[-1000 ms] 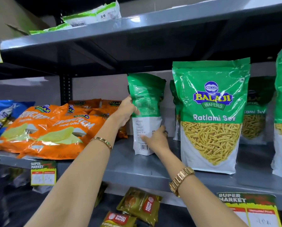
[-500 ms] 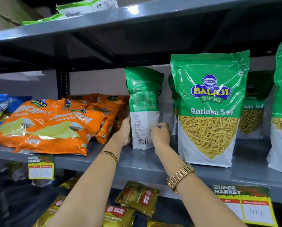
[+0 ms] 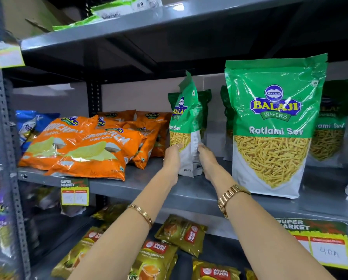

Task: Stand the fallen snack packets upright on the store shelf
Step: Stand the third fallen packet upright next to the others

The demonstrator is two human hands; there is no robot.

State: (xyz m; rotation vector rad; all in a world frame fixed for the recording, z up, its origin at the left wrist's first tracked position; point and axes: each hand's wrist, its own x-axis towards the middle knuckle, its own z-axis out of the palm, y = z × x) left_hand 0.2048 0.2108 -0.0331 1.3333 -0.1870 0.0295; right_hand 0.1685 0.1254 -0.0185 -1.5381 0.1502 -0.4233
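A green Ratlami Sev packet stands upright on the grey middle shelf, turned edge-on so its printed front faces left. My left hand grips its lower left side and my right hand grips its lower right side. A larger-looking upright packet of the same snack stands just to the right, nearer the shelf's front. More green packets stand behind it. Several orange crisp packets lie flat in a pile to the left.
Blue packets lie at the far left. Green packets lie flat on the top shelf. Gold tea packets fill the shelf below. Price tags hang from the shelf's front edge. A perforated metal upright stands at the left.
The packet has been turned about its upright axis: its back label faced me before, now its edge and front show. My left hand dropped from the packet's upper side to its lower side.
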